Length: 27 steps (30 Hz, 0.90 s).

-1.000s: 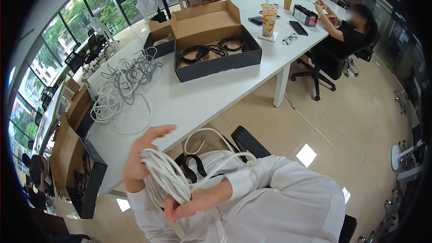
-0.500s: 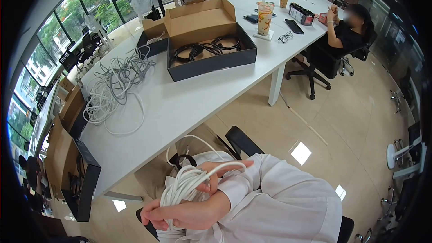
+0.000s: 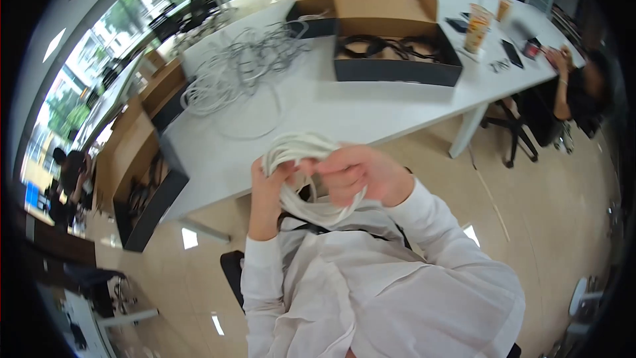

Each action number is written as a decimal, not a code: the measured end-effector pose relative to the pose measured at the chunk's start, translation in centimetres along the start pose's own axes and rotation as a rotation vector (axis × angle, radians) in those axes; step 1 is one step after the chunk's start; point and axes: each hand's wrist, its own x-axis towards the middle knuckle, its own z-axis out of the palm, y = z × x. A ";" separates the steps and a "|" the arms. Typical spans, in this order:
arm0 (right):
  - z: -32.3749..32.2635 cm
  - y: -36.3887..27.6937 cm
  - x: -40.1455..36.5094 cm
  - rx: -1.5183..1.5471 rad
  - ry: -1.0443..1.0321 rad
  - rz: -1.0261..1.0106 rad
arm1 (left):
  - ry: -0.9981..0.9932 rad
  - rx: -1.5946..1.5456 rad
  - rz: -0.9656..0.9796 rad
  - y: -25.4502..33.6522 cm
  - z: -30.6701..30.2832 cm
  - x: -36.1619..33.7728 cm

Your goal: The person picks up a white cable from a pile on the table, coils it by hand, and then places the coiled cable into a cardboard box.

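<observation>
A coil of white cable [image 3: 306, 211] hangs between my two hands, just off the table's near edge. My left hand [image 3: 268, 189] is closed round the coil's left side. On the right side, my right hand [image 3: 361, 176] has its fingers curled against the loops, somewhat blurred by motion. Beyond them, a tangled pile of white and grey cables [image 3: 228, 69] lies on the white table [image 3: 311, 106]. An open dark box [image 3: 397, 71] with black cables [image 3: 391, 46] inside stands behind my hands.
Open boxes with dark cables [image 3: 149, 192] are at the left. Drink cups [image 3: 477, 28], a phone [image 3: 512, 54] and glasses [image 3: 499, 65] lie toward the back right. A seated person [image 3: 583, 93] is at the far right.
Both hands have come up toward the table with the coil, and my right hand has moved to its right side. The camera view has turned left.
</observation>
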 end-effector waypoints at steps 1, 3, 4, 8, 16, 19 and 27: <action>-0.3 -0.4 0.1 -0.095 0.044 -0.042 | -0.049 -0.004 -0.019 0.3 -0.1 0.3; -0.6 -0.7 0.5 -0.110 0.081 -0.068 | -0.127 -0.127 -0.134 0.3 -0.9 0.3; -0.8 -1.0 0.6 -0.119 0.104 -0.083 | -0.152 -0.247 -0.224 0.0 -1.4 0.2; -2.2 -2.1 0.6 -0.009 0.158 -0.118 | -0.276 -0.520 -0.351 0.0 -1.2 -0.7; -1.0 0.3 3.7 -1.125 0.816 -1.026 | -0.032 -0.311 -0.045 2.3 -0.5 1.0; -1.9 2.5 3.2 -1.314 0.732 -1.176 | 0.112 -0.496 0.108 4.2 -2.0 2.5; -2.3 8.6 9.0 -0.054 0.029 -0.484 | 0.246 -0.914 0.324 10.7 -3.9 1.1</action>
